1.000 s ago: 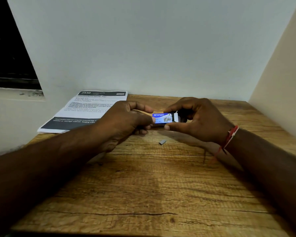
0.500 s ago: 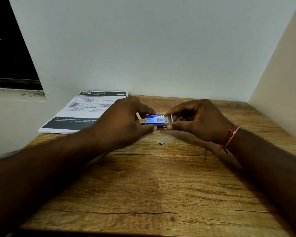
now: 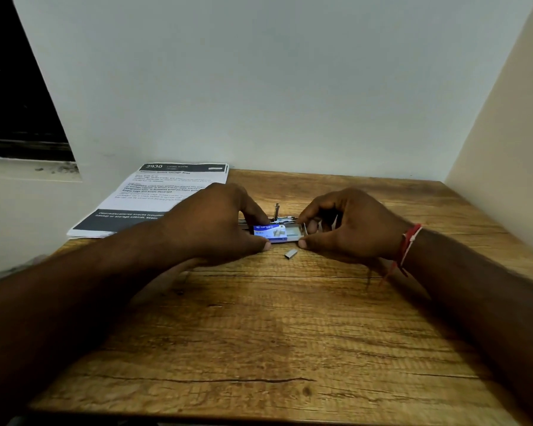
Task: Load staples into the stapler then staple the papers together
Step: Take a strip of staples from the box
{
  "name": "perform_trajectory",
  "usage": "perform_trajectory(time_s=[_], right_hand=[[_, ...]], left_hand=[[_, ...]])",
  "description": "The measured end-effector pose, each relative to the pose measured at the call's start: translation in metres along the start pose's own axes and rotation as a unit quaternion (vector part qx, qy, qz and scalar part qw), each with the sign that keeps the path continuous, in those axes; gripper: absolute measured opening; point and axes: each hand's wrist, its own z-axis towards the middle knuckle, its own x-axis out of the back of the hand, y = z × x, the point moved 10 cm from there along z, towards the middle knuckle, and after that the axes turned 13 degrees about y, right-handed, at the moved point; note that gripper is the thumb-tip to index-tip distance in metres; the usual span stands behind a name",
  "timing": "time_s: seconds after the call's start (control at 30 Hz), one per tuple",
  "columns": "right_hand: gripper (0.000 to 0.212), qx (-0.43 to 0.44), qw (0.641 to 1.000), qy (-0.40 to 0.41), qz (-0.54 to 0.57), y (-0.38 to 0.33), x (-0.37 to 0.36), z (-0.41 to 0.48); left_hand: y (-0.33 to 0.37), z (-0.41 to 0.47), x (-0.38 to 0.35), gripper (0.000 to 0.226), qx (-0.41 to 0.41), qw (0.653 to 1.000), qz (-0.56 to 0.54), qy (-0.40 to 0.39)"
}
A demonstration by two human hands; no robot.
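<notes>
A small blue staple box (image 3: 270,232) lies low over the wooden table (image 3: 274,333), held between both hands. My left hand (image 3: 219,224) grips its left end. My right hand (image 3: 348,226) pinches the inner tray at the right end, which is slid out a little and shows grey staples (image 3: 292,231). Behind the box lies the stapler (image 3: 279,215), mostly hidden, with a metal part sticking up. A loose strip of staples (image 3: 290,254) rests on the table just in front of the box. The printed papers (image 3: 154,195) lie at the back left.
Walls close off the table at the back and the right. The papers overhang the table's left edge near a window ledge (image 3: 28,167). A red thread is tied around my right wrist (image 3: 408,244).
Both hands have lowered the box towards the table. The stapler's metal part now shows behind the box, and the tray is slid out at the right end.
</notes>
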Motion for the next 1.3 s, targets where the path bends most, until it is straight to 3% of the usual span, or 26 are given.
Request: perform_trajectory(time_s=[0.4,0.57,0.8,1.3], right_hand=[[0.034,-0.003,0.999,-0.043,-0.031,0.004,-0.001,-0.001],[0.012,0.055,0.998,0.000,-0.037,-0.009,0.003,0.001],[0.004,0.064,0.996,0.012,-0.063,-0.013,-0.007,0.000],[0.022,0.113,0.990,-0.026,-0.084,-0.022,-0.009,-0.003]], left_hand=[[-0.005,0.005,-0.008,0.040,-0.023,0.998,-0.009,-0.056],[-0.002,0.004,-0.008,0.039,-0.030,0.998,-0.009,-0.058],[0.000,0.002,-0.007,0.039,-0.037,0.998,-0.010,-0.048],[0.003,0.001,-0.005,0.037,-0.042,0.998,-0.019,-0.033]])
